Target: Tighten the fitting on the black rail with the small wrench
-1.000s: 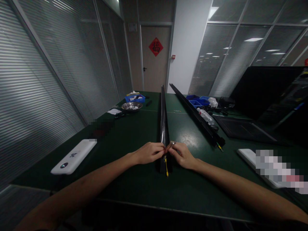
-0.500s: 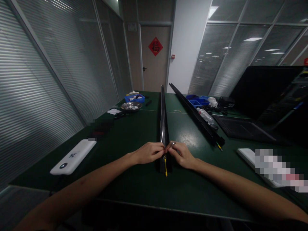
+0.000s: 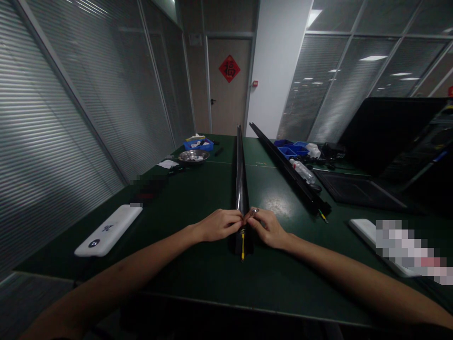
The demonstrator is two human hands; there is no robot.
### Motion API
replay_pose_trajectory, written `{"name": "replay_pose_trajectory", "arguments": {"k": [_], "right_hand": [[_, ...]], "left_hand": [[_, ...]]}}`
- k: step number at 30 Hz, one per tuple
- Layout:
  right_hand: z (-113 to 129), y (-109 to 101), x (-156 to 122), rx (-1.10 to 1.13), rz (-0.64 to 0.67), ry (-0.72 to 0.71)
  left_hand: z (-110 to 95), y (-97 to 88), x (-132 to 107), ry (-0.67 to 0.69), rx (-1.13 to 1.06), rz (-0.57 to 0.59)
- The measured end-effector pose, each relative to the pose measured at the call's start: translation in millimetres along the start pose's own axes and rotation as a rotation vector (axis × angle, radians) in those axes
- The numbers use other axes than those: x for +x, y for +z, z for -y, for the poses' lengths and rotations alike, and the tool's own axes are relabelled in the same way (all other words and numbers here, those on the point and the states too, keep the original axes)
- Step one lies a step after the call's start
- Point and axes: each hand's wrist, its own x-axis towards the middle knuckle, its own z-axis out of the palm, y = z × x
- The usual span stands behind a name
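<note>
A long, glossy black rail [image 3: 241, 174] runs away from me along the middle of the table. Near its close end, my left hand [image 3: 222, 224] and my right hand [image 3: 266, 226] meet with their fingertips pinched together. Whatever lies between the fingers is hidden by them. A ring shows on a finger of the right hand. Just below the fingertips, a short yellow wire [image 3: 243, 246] hangs over the rail's end, with a small metal lug at its tip.
To the right lies a second black rail [image 3: 290, 172] with a yellow-green wire [image 3: 322, 216]. Beyond it are a plastic bottle [image 3: 302, 171] and blue bins [image 3: 293, 150]. At the left are a white power bank [image 3: 109, 231], a metal bowl [image 3: 194, 157] and a blue tray [image 3: 198, 145].
The yellow wire's free tip has swung slightly to the left. Both hands stay at the same spot on the rail.
</note>
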Motion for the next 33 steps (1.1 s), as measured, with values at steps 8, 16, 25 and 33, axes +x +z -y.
{"name": "replay_pose_trajectory", "arguments": {"k": [8,16,25,33], "right_hand": [[-1.3,0.9,-2.3,-0.012,-0.035,0.005],[-4.3,1.4,-1.6,0.001,0.002,0.002],[-2.9,2.3,-2.8,-0.020,-0.014,0.004],[-3.1,1.8,-0.6,-0.017,-0.005,-0.017]], "left_hand": [[-0.3,-0.3,0.2,-0.001,0.002,0.017],[1.5,1.0,-0.1,-0.010,-0.001,0.010],[-0.6,0.8,-0.2,0.000,-0.003,-0.005],[0.0,1.4,-0.4,-0.013,-0.007,-0.003]]}}
